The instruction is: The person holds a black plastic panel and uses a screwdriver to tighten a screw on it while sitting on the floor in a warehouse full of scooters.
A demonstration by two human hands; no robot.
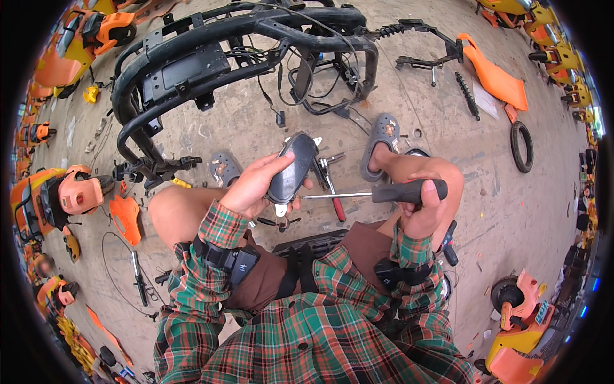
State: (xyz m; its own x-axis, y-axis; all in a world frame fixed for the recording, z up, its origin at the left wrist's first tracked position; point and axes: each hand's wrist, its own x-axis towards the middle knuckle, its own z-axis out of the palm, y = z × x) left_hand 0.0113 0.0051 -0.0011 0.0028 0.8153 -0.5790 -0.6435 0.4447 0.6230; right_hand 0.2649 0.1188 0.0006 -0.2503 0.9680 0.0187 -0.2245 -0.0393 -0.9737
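My left hand (pixel 254 185) is closed around a black oval part (pixel 293 169) with a glossy face and white tabs at both ends, perhaps a display or lamp unit. In my right hand (pixel 422 208) is a screwdriver (pixel 403 192) with a thick dark handle, held level. Its thin metal shaft points left, and the tip reaches the lower edge of the oval part near my left fingers. Whether the tip sits in a screw cannot be made out. Beneath them on the floor lie a ratchet wrench (pixel 327 173) and a red-handled tool (pixel 338 208).
Ahead stands a bare black tubular vehicle frame (pixel 192 83) with loose cables. On the right lie an orange panel (pixel 495 73), a shock absorber spring (pixel 467 96) and a tyre (pixel 522 147). An orange plastic piece (pixel 125 217) is at the left. Orange and yellow small vehicles line both sides.
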